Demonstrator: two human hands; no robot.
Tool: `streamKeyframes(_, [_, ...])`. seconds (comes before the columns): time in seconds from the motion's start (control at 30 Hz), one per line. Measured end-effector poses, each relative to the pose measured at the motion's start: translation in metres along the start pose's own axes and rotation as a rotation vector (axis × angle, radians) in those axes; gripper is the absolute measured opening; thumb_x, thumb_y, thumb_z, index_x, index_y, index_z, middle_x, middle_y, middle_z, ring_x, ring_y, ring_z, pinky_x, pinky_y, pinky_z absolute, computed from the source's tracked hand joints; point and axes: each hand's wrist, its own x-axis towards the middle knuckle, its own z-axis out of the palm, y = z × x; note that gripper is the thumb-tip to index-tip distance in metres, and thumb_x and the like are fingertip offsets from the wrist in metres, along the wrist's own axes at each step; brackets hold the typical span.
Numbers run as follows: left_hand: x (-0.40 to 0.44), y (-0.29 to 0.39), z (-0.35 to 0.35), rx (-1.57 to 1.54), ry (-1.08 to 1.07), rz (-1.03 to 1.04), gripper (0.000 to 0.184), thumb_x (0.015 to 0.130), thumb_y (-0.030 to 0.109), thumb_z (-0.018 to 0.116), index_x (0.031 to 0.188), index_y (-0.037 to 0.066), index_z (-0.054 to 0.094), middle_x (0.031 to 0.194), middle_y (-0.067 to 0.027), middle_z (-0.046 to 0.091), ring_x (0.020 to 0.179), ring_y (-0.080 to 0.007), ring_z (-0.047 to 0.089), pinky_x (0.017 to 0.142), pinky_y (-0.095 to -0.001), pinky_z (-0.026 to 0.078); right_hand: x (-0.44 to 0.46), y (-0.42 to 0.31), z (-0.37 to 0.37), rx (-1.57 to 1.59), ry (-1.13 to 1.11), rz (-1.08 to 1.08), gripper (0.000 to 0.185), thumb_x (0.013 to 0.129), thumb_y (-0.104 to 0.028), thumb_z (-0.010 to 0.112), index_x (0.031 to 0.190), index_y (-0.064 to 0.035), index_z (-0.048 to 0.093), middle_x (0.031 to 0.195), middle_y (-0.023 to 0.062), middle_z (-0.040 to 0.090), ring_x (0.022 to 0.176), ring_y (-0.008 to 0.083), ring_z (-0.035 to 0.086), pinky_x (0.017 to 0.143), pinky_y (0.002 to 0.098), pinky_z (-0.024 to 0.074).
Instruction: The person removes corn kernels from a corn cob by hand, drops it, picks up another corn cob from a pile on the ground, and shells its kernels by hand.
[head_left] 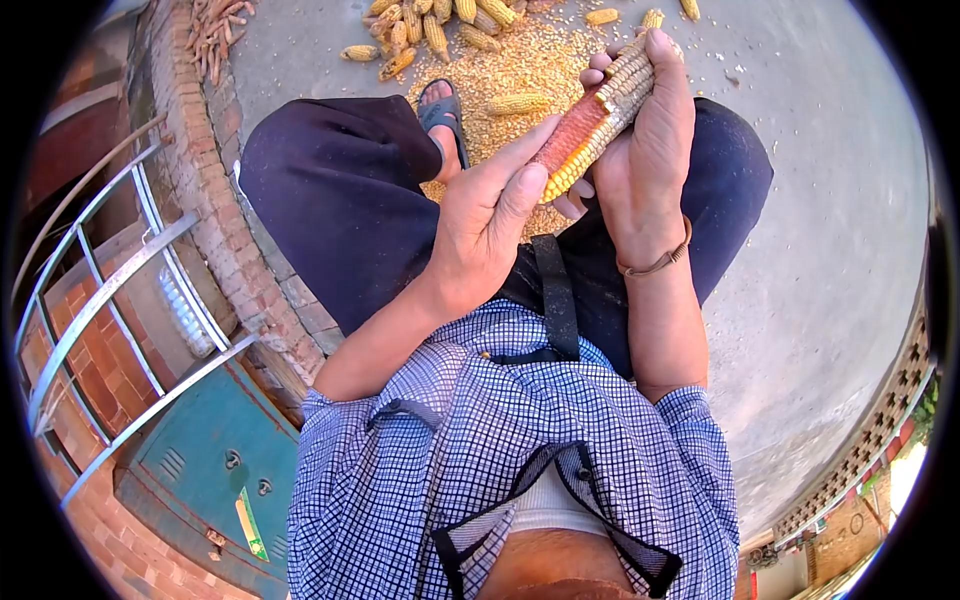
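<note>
A corn cob (590,125) is held at a slant between my two hands, above my lap. Part of it is bare and reddish; rows of kernels remain on its upper end and along its lower side. My left hand (485,215) grips the lower end, with the thumb on top near the bare part. Wrapped round the upper end is my right hand (650,150), its thumb along the kernels and a brown band on the wrist. Loose kernels (515,70) lie on the ground beyond, with a single cob (518,104) on them.
Several unshelled cobs (400,30) are heaped at the top, and stripped cobs (212,40) lie at the upper left. A brick edge (215,200), a metal railing (110,290) and a green metal box (215,465) are on the left. My sandalled foot (443,120) touches the kernels.
</note>
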Motion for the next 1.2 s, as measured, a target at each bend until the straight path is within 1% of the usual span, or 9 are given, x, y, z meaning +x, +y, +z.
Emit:
streamKeyframes(0.2, [0.002,-0.001,0.010,-0.178,0.081,-0.057,0.044,0.107,0.025,0.038,0.135,-0.006,0.051,0.108,-0.0101,0.070,0.079,-0.0122,0.070,0.097,-0.0259,0.043,0.000,0.000,-0.004,-0.026,-0.015,-0.047,0.019,0.098,-0.021,0.059,0.096,-0.0053,0.049,0.078,0.0080,0.060,0.069,0.0196,0.066,0.060,0.0302,0.0570])
streamKeyframes(0.3, [0.003,-0.005,0.007,-0.090,0.071,-0.020,0.044,0.108,0.026,0.036,0.132,-0.007,0.053,0.103,-0.0101,0.071,0.077,-0.0135,0.070,0.087,-0.0233,0.049,-0.004,-0.002,0.000,-0.099,0.025,-0.077,0.018,0.097,-0.020,0.059,0.098,-0.0050,0.049,0.078,0.0075,0.061,0.069,0.0199,0.067,0.060,0.0302,0.0571])
streamKeyframes(0.4, [0.004,-0.007,0.007,-0.120,0.070,-0.042,0.044,0.108,0.026,0.034,0.127,-0.008,0.056,0.098,-0.0104,0.071,0.075,-0.0147,0.070,0.083,-0.0227,0.052,-0.010,-0.002,0.007,-0.168,0.060,-0.179,0.018,0.097,-0.020,0.060,0.099,-0.0046,0.050,0.079,0.0071,0.061,0.068,0.0200,0.068,0.058,0.0303,0.0569])
streamKeyframes(0.6, [0.008,-0.005,0.003,-0.185,0.046,-0.099,0.045,0.108,0.028,0.035,0.124,-0.008,0.057,0.091,-0.0113,0.071,0.073,-0.0160,0.070,0.075,-0.0226,0.054,-0.007,-0.001,0.003,-0.185,0.033,-0.199,0.017,0.097,-0.019,0.060,0.098,-0.0041,0.051,0.080,0.0082,0.062,0.069,0.0202,0.068,0.056,0.0299,0.0562])
streamKeyframes(0.8, [0.015,0.008,-0.003,-0.485,-0.016,-0.288,0.053,0.107,0.031,0.031,0.125,-0.012,0.056,0.101,-0.0199,0.069,0.085,-0.0240,0.069,0.079,-0.0322,0.056,0.002,-0.004,-0.008,-0.073,-0.040,0.032,0.020,0.098,-0.022,0.059,0.095,-0.0028,0.053,0.081,0.0116,0.063,0.065,0.0184,0.064,0.058,0.0293,0.0550])
streamKeyframes(0.9, [0.015,0.004,-0.007,-0.614,-0.059,-0.300,0.054,0.107,0.032,0.031,0.128,-0.013,0.053,0.108,-0.0202,0.067,0.092,-0.0241,0.068,0.085,-0.0350,0.054,0.007,0.000,-0.012,0.017,-0.008,0.130,0.024,0.097,-0.025,0.059,0.094,-0.0017,0.053,0.080,0.0127,0.063,0.065,0.0176,0.061,0.060,0.0288,0.0542])
streamKeyframes(1.0, [0.015,0.003,-0.015,-0.752,-0.126,-0.319,0.051,0.107,0.030,0.037,0.134,-0.011,0.046,0.119,-0.0163,0.063,0.101,-0.0236,0.068,0.089,-0.0357,0.058,0.006,0.000,-0.010,0.041,0.001,0.184,0.028,0.097,-0.028,0.059,0.093,-0.0012,0.053,0.079,0.0130,0.061,0.068,0.0171,0.060,0.062,0.0278,0.0538])
streamKeyframes(1.1, [0.012,0.010,-0.015,-0.675,-0.152,-0.306,0.057,0.106,0.034,0.035,0.137,-0.013,0.044,0.122,-0.0178,0.062,0.103,-0.0228,0.063,0.090,-0.0353,0.051,0.004,0.000,-0.005,0.082,-0.009,0.218,0.030,0.097,-0.030,0.059,0.094,-0.0006,0.052,0.080,0.0122,0.060,0.069,0.0167,0.058,0.062,0.0268,0.0533])
streamKeyframes(1.2, [0.010,0.001,-0.018,-0.719,-0.253,-0.215,0.048,0.106,0.026,0.043,0.139,-0.009,0.044,0.116,-0.0144,0.065,0.103,-0.0217,0.066,0.091,-0.0352,0.055,0.005,0.001,-0.004,0.117,-0.004,0.273,0.031,0.097,-0.030,0.059,0.095,-0.0005,0.051,0.080,0.0118,0.059,0.069,0.0163,0.057,0.062,0.0266,0.0532])
